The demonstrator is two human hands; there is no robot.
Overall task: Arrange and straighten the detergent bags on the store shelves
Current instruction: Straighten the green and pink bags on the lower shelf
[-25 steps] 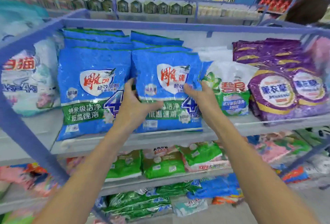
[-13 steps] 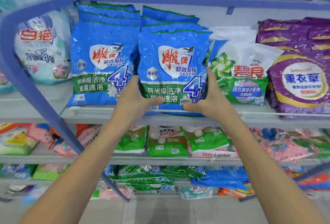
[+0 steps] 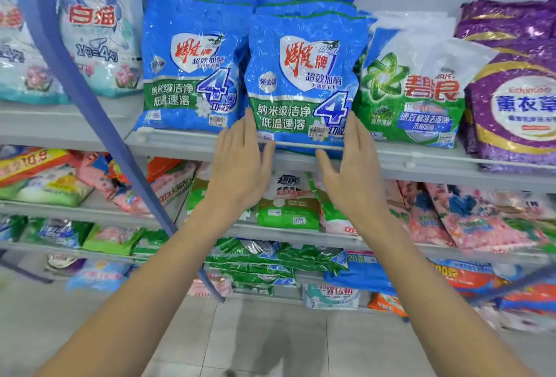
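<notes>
The left hand [image 3: 240,166] and right hand [image 3: 352,172], both just below the front blue detergent bag [image 3: 301,84], are bare, with long, slim fingers. The left forearm [image 3: 150,286] and right forearm [image 3: 421,271] below that bag are slender and uncovered, wrist to elbow.

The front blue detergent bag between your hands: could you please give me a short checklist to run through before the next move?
1. Front blue bag upright, label facing out: ok.
2. Its bottom edge behind the shelf lip: not ok; it overlaps the lip and sits further forward than the left blue bag.
3. Left hand open, fingers straight at the bag's lower left edge: ok.
4. Right hand open at its lower right edge: ok.
5. Bags stacked behind it squared up: cannot tell, mostly hidden.
6. Green and white bag beside it standing straight: not ok, it looks tilted.
</notes>
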